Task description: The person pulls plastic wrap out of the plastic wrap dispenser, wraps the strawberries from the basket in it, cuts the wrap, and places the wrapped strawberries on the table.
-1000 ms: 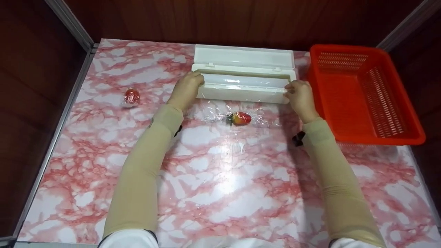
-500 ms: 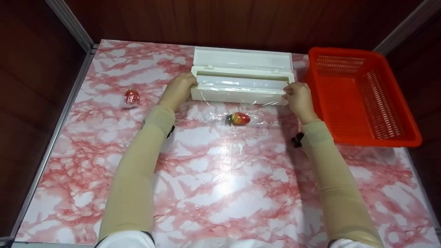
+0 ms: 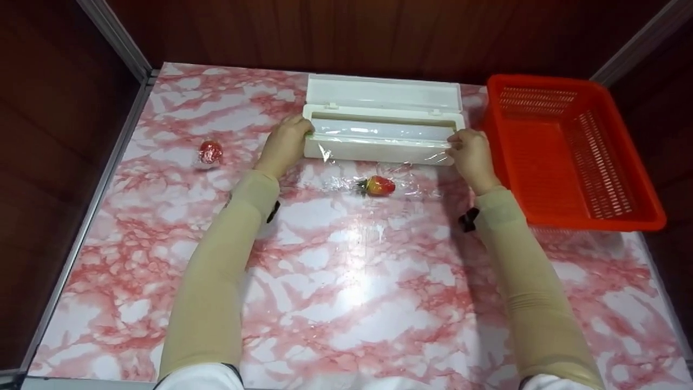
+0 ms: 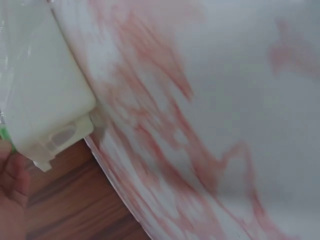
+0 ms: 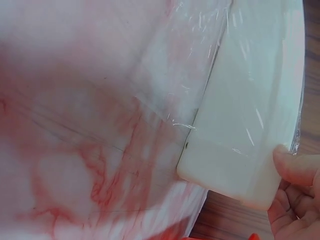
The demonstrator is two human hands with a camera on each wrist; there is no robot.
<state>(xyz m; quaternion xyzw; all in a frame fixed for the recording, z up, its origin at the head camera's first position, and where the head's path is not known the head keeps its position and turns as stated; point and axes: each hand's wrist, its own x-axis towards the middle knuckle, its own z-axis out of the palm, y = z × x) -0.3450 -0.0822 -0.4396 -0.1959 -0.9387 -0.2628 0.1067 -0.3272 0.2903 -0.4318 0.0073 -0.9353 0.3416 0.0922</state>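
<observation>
A white cling film dispenser (image 3: 379,150) lies with its lid (image 3: 383,92) folded back and a film roll (image 3: 373,129) inside. My left hand (image 3: 286,142) is at its left front corner, fingertips on a small green slider (image 4: 6,135) at the rail; the fingers are partly cut off in the left wrist view. At the right front corner my right hand (image 3: 472,154) grips the dispenser, thumb on top and fingers curled below. Clear cling film (image 3: 341,184) drapes over the front onto the table. A red and yellow strawberry (image 3: 380,186) with green leaves lies at this film.
To the right stands a red plastic basket (image 3: 547,162) with slotted walls. A film-wrapped red fruit (image 3: 210,153) lies at the left on the marbled table (image 3: 346,325). Dark wooden panels (image 3: 346,35) enclose the back and sides.
My left hand has moved left along the dispenser's front edge to its corner. The dispenser has shifted slightly toward me. My right hand has stayed at its corner.
</observation>
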